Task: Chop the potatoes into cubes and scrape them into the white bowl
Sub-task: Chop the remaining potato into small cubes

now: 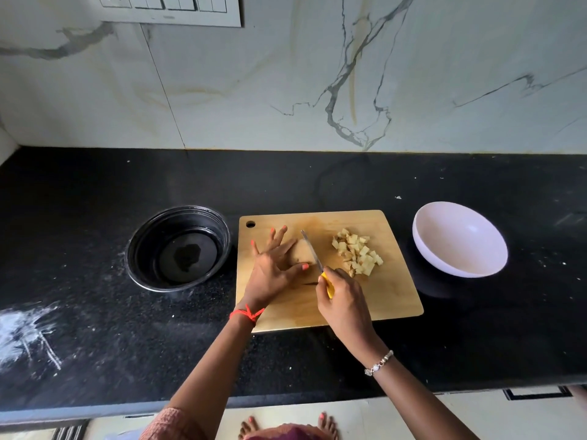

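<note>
A wooden cutting board [390, 300] lies on the black counter. On it rests a potatoes piece [301, 254], pale and uncut, steadied by my left hand [273, 268] with fingers spread over its left side. My right hand [341, 300] grips a yellow-handled knife [313, 250]; the blade lies against the right side of that piece. A heap of potato cubes [357, 255] sits to the right on the board. The white bowl [460, 239] stands empty on the counter, right of the board.
A black round container [139, 249] with some water in it sits left of the board. White powder smears [28, 335] mark the counter at the far left. A marble wall runs behind, and the counter's front edge is near my body.
</note>
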